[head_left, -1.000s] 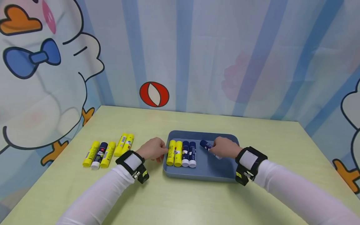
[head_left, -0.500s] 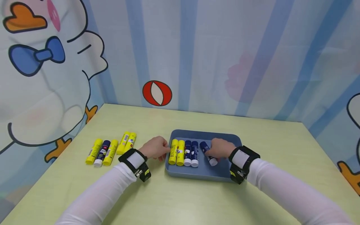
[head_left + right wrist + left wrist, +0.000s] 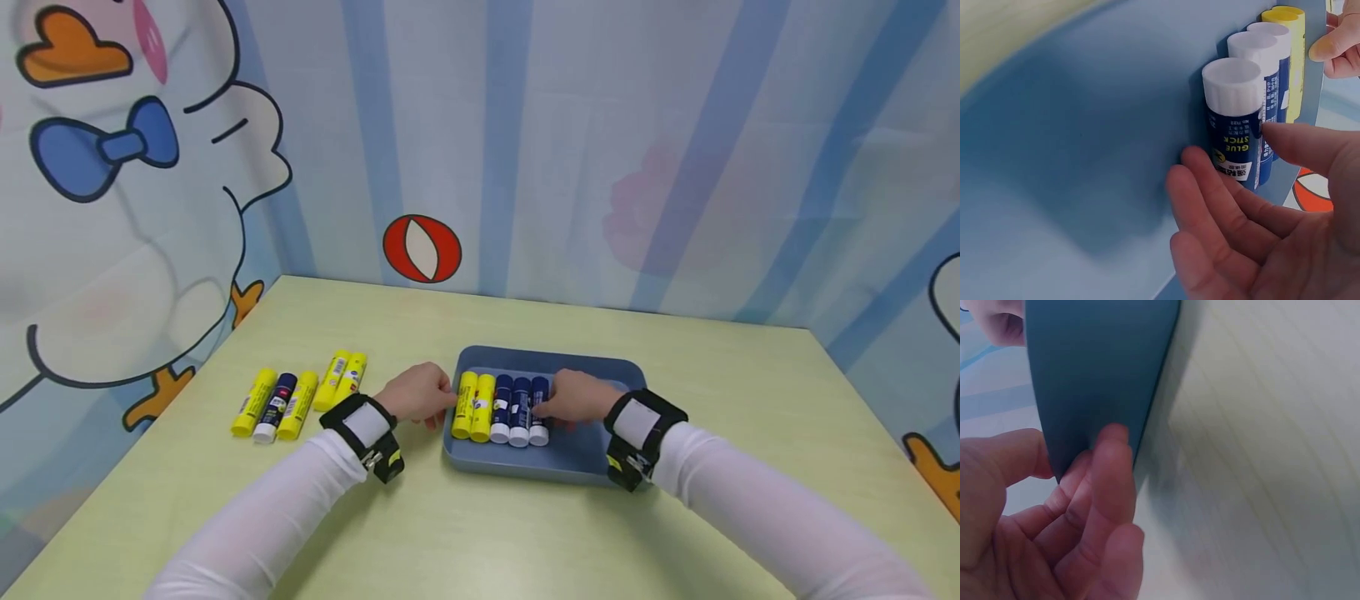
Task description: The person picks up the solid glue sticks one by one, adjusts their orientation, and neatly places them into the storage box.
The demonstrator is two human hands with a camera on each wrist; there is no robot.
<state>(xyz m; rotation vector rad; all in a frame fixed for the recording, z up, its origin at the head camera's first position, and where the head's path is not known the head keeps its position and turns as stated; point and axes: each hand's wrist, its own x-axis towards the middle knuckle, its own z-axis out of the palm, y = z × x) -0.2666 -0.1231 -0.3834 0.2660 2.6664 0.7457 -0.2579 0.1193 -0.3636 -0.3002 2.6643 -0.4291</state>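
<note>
A blue-grey tray (image 3: 577, 464) holds a row of glue sticks: two yellow ones (image 3: 464, 408) at the left, then three navy ones with white caps. My left hand (image 3: 418, 395) pinches the tray's left wall; in the left wrist view the thumb is on one side of the tray wall (image 3: 1100, 362) and the fingers lie along its outer face. My right hand (image 3: 585, 396) holds the rightmost navy glue stick (image 3: 1232, 94) between thumb and fingers. That stick lies alongside the neighbouring navy glue stick (image 3: 1254, 53), parallel to the row.
Left of the tray, on the pale yellow table (image 3: 465, 533), lie a navy glue stick (image 3: 275, 408) between two yellow ones and another yellow pair (image 3: 341, 381) farther back. A printed curtain (image 3: 570, 150) hangs behind the table.
My right hand has brought the navy glue stick left and turned it from slanted to upright in line with the row. The left hand has stayed at the tray's left wall.
</note>
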